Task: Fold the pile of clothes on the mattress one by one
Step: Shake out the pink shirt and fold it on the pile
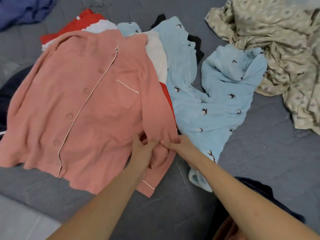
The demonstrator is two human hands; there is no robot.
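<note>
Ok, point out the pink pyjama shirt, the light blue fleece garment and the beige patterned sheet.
pink pyjama shirt [90,101], head view, front panel beside the buttons.
light blue fleece garment [216,108], head view, middle of the fabric.
beige patterned sheet [277,37], head view, crumpled centre.

A single wide-angle view from the person's head looks forward and steeply down, close over the mattress [259,161]. Both forearms reach in from the bottom edge. The wide lens bends the scene at the frame's borders. No second view shares it.
</note>
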